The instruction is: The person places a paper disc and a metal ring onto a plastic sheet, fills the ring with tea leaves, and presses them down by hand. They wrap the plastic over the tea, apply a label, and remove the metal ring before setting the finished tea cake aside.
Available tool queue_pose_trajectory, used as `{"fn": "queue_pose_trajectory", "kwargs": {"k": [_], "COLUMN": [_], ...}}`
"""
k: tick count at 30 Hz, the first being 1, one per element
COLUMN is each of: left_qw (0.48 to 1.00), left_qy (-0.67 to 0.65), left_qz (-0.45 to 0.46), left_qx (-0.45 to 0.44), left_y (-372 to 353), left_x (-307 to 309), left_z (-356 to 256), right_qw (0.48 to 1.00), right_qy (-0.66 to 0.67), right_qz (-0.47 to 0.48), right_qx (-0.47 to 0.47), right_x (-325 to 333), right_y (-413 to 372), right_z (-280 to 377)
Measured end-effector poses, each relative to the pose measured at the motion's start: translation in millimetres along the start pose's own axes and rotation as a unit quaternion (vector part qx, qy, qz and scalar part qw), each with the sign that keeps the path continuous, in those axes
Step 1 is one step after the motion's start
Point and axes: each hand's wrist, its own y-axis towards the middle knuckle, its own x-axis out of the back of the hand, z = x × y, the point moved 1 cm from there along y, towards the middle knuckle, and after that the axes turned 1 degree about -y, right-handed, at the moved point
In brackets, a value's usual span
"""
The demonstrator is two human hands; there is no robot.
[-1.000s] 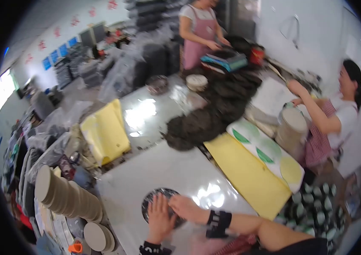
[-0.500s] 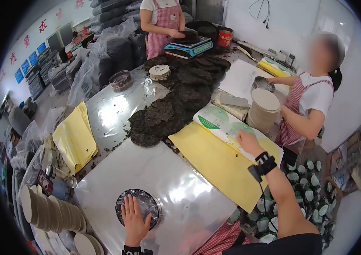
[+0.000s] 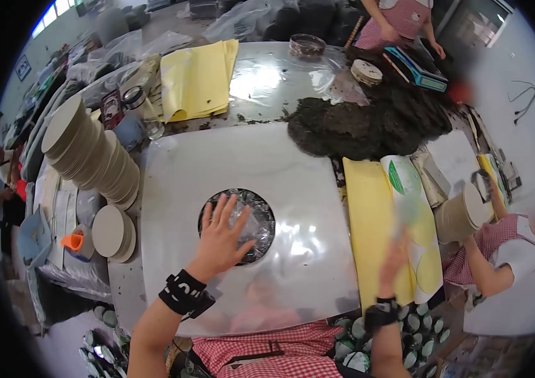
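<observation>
My left hand [image 3: 220, 242] rests with fingers spread on a round dark disc under clear, crinkled film [image 3: 258, 217]. The disc has a dark rim and lies on a shiny metal sheet [image 3: 173, 170]. My right hand [image 3: 395, 261] is smeared by motion above the yellow paper [image 3: 365, 214] and the white printed sheet [image 3: 430, 271] with green and yellow circles. Whether its fingers touch or hold anything is not clear. Dark, matted flat cakes like dried seaweed [image 3: 368, 126] lie behind the metal sheet.
Round grey-beige discs stand in stacks [image 3: 85, 151] at left, beside a glass jar [image 3: 144, 113]. Yellow sheets [image 3: 198, 82] lie at the back. A co-worker [image 3: 500, 246] at right handles another disc stack [image 3: 460, 217]; another person [image 3: 400, 25] stands near a blue scale [image 3: 415, 69].
The view has swung, so the table appears squarer. My left hand stays spread on the disc. My right hand, earlier curled over the printed sheet, is now a blur there.
</observation>
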Motion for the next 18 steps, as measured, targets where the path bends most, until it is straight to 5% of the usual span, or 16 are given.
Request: {"fn": "queue_pose_trajectory", "kwargs": {"k": [2, 3, 4, 6, 11, 13, 17, 18], "left_qw": [1.000, 1.000, 0.995, 0.967, 0.812, 0.767, 0.914, 0.928], "left_qy": [-0.010, -0.014, -0.094, -0.250, -0.578, -0.633, -0.405, -0.368], "left_qz": [-0.012, -0.022, -0.029, -0.046, -0.054, -0.053, -0.022, -0.052], "left_qx": [0.010, 0.013, -0.014, -0.029, 0.053, 0.089, 0.025, 0.012], "left_y": [-2.3, -0.6, -3.7, -11.0, -13.1, -19.5, -8.9, -5.0], "left_x": [-3.8, -5.8, -10.6, -23.6, -28.4, -21.9, -14.2, -6.4], "left_z": [-2.1, 2.0, 7.6, 16.6, 13.7, 10.8, 21.8, 20.8], "right_qw": [0.967, 0.941, 0.895, 0.872, 0.856, 0.863, 0.788, 0.817], "right_qy": [0.050, 0.141, 0.130, 0.109, 0.002, 0.196, 0.444, 0.400], "right_qz": [0.184, 0.243, 0.275, 0.310, 0.379, 0.400, 0.425, 0.415], "right_qx": [0.172, 0.187, 0.326, 0.364, 0.351, 0.237, -0.039, 0.023], "right_x": [-58.1, -89.0, -101.8, -116.6, -114.6, -131.1, -178.9, -184.3], "right_y": [20.8, 11.4, 16.7, 20.8, 21.8, 31.7, 35.3, 33.5], "right_z": [146.0, 175.5, 203.7, 236.6, 262.1, 267.6, 263.4, 264.6]}}
